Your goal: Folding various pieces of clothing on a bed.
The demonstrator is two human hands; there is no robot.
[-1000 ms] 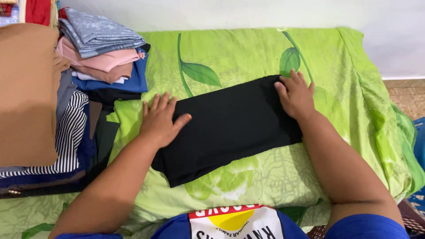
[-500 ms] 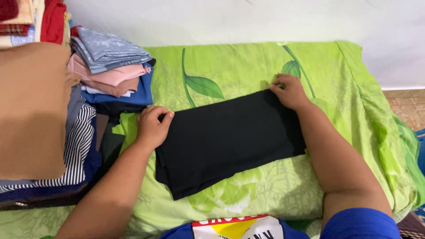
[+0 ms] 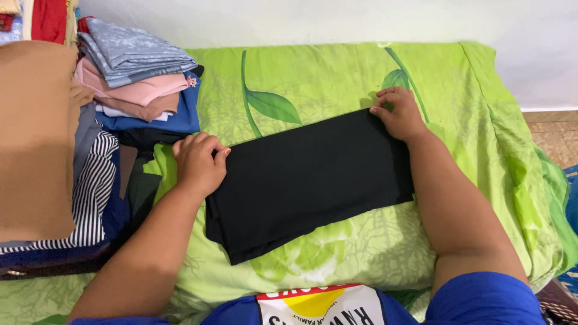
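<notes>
Left hand: the left hand sits curled at the near-left short edge of the black cloth, fingers bent over the top of that edge, seemingly pinching it; how firm the hold is cannot be told.
Right hand: the right hand rests at the far-right corner of the cloth, fingertips curled onto the corner as if gripping it.
Why held so: with one hand at each end, the cloth is kept taut and flat, which looks like the way a folded piece is squared up.
Cloth, place: it lies on the green leaf-print sheet of the bed, between the two hands and in front of the person's body.
Cloth, direction: a long folded rectangle, its long axis running from near left to far right, tilted slightly; the near-left end shows stacked layers at the edge.
Left of the hands: a pile of folded clothes, grey on top, then pink and blue, stands just beyond the left hand.
Further left: a striped garment and a brown cloth lie at the edge of view.
</notes>
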